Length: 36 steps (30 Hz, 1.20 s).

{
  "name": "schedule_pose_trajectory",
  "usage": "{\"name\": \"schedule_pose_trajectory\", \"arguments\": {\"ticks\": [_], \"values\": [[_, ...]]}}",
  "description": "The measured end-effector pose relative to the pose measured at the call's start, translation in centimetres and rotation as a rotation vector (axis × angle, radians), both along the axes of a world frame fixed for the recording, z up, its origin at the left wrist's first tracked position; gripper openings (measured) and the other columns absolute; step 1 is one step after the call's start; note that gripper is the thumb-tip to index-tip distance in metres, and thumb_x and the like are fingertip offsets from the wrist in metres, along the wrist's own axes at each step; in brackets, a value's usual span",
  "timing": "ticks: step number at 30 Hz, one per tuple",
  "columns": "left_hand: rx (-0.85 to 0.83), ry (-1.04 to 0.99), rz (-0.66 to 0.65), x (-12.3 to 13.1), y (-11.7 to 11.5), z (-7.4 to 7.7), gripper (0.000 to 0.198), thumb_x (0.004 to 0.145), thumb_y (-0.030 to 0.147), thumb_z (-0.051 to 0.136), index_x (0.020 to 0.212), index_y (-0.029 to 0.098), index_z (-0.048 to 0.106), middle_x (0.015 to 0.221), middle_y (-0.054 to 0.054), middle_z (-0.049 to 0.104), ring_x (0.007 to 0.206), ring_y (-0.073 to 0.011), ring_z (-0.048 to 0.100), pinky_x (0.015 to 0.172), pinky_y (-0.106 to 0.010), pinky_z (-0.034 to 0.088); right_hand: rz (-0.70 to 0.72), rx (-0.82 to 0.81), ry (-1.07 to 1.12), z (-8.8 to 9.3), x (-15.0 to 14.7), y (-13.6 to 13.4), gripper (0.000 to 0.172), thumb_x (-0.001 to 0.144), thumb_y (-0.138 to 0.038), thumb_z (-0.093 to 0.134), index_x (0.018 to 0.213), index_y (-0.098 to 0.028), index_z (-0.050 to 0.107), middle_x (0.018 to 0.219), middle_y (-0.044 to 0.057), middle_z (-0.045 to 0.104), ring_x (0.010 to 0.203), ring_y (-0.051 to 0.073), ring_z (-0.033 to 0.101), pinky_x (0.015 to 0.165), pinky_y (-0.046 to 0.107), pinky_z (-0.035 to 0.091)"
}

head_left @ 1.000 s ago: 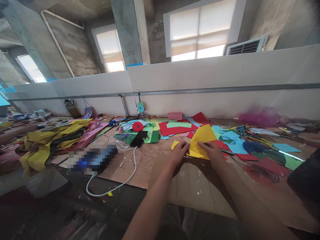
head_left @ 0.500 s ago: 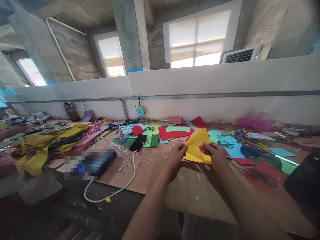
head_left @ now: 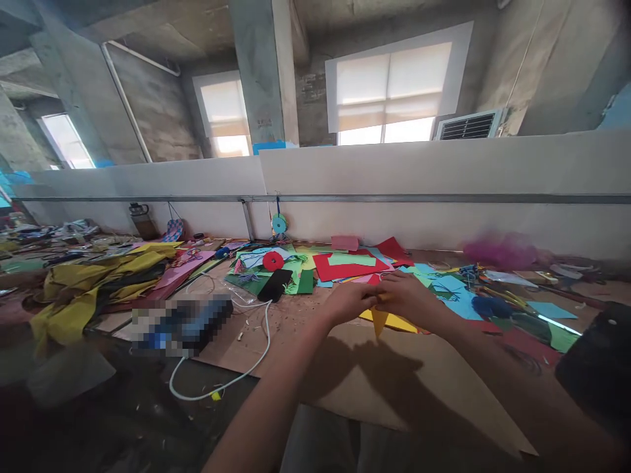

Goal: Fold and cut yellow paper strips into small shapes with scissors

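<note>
My left hand (head_left: pixel 351 303) is closed, fingertips pinching a yellow sheet (head_left: pixel 378 322) that looks like felt or stiff paper. Its narrow pointed lower part hangs below my hands. Fingers of my right hand (head_left: pixel 411 295) are closed on the same sheet from the other side and partly overlap the left fingertips, so most of the sheet is hidden. Beneath lies another yellow piece (head_left: pixel 401 322), flat at the far edge of a brown cardboard sheet (head_left: pixel 444 374).
Behind my hands lie red sheets (head_left: pixel 325 266), green pieces and light blue pieces (head_left: pixel 453 289). To the left are a black phone (head_left: pixel 275 284), a white cable (head_left: pixel 266 335) and a yellow cloth heap (head_left: pixel 98 276). A dark object (head_left: pixel 591 355) stands at right.
My hands have come together, the right one moving left and turning over the sheet. The yellow sheet, earlier spread upright between them, now mostly disappears behind the fingers. The view has tilted slightly.
</note>
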State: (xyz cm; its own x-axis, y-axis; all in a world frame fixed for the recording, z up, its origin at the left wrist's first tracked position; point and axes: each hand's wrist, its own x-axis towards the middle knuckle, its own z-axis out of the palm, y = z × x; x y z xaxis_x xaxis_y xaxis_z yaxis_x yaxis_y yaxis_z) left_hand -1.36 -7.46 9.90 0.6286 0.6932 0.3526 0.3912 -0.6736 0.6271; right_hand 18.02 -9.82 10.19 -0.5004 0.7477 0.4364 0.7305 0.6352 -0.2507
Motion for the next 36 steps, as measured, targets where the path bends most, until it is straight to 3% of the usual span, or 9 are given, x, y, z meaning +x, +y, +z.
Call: {"name": "schedule_pose_trajectory", "arguments": {"ticks": [5,8,10,13,17,21,25,32,36], "values": [[0.045,0.085,-0.071,-1.5,0.0,1.4,0.027,0.082,0.037,0.057,0.060,0.022,0.060,0.057,0.001,0.055,0.055,-0.0143,0.045,0.051,-0.025,0.027,0.015,-0.141,0.019,0.8,0.6,-0.3,0.036,0.091,-0.043,0.053,0.063,-0.025,0.066,0.063,-0.001,0.061,0.068,0.019,0.056,0.064,0.029,0.039],[-0.043,0.138,-0.108,-2.8,0.0,1.8,0.032,0.084,0.045,0.055,0.062,0.020,0.057,0.062,0.001,0.056,0.058,-0.0134,0.046,0.051,-0.024,0.028,-0.030,-0.208,0.062,1.5,2.2,-0.9,0.042,0.089,-0.051,0.052,0.060,-0.023,0.064,0.061,-0.001,0.057,0.062,0.017,0.051,0.057,0.027,0.036],[-0.135,0.170,-0.097,-3.8,0.2,1.8,0.033,0.084,0.048,0.054,0.066,0.020,0.056,0.065,0.002,0.055,0.060,-0.0127,0.046,0.052,-0.024,0.029,-0.086,-0.286,0.207,1.7,3.7,-1.0,0.041,0.083,-0.055,0.060,0.057,-0.022,0.062,0.059,-0.002,0.056,0.060,0.016,0.049,0.056,0.026,0.035],[-0.256,0.057,-0.035,-4.7,0.7,0.8,0.036,0.084,0.051,0.052,0.069,0.019,0.053,0.063,0.003,0.050,0.058,-0.0113,0.043,0.053,-0.024,0.030,-0.213,-0.437,0.699,1.5,5.7,-0.9,0.038,0.065,-0.055,0.079,0.057,-0.021,0.066,0.063,0.000,0.062,0.066,0.018,0.055,0.062,0.027,0.040],[-0.405,-0.368,0.141,-3.6,1.4,-1.6,0.041,0.080,0.057,0.055,0.068,0.019,0.047,0.059,0.005,0.044,0.054,-0.0100,0.038,0.052,-0.024,0.028,-0.284,-0.432,1.000,-0.4,5.3,-0.3,0.046,0.067,-0.068,0.070,0.076,-0.023,0.070,0.076,0.002,0.069,0.076,0.019,0.061,0.066,0.027,0.046],[-0.409,-0.451,0.192,-0.9,1.2,-3.7,0.042,0.082,0.059,0.047,0.070,0.020,0.047,0.058,0.004,0.043,0.052,-0.0104,0.038,0.050,-0.025,0.028,-0.244,-0.577,1.105,-2.6,1.5,-0.5,0.044,0.071,-0.064,0.070,0.079,-0.020,0.072,0.079,0.005,0.073,0.070,0.019,0.065,0.061,0.028,0.049],[-0.391,-0.461,0.187,0.7,0.2,-4.7,0.040,0.082,0.057,0.049,0.067,0.020,0.046,0.057,0.005,0.044,0.053,-0.0105,0.039,0.051,-0.024,0.028,-0.188,-0.691,1.202,-3.5,-1.2,-1.3,0.033,0.069,-0.049,0.079,0.086,-0.022,0.073,0.086,0.005,0.077,0.074,0.022,0.071,0.066,0.032,0.055],[-0.470,-0.426,0.081,0.8,0.0,-6.0,0.043,0.083,0.060,0.046,0.069,0.019,0.050,0.055,0.004,0.048,0.051,-0.0111,0.044,0.051,-0.024,0.034,-0.220,-0.696,1.315,-4.4,-0.4,-0.9,0.032,0.058,-0.039,0.087,0.081,-0.020,0.074,0.081,0.005,0.079,0.077,0.028,0.073,0.065,0.036,0.057],[-0.519,-0.419,0.050,1.0,0.0,-6.5,0.042,0.080,0.060,0.049,0.075,0.018,0.053,0.062,0.003,0.052,0.054,-0.0109,0.046,0.052,-0.024,0.037,-0.240,-0.686,1.309,-4.9,0.2,-0.6,0.032,0.059,-0.040,0.086,0.081,-0.020,0.075,0.079,0.006,0.079,0.077,0.028,0.073,0.064,0.036,0.057]]}}
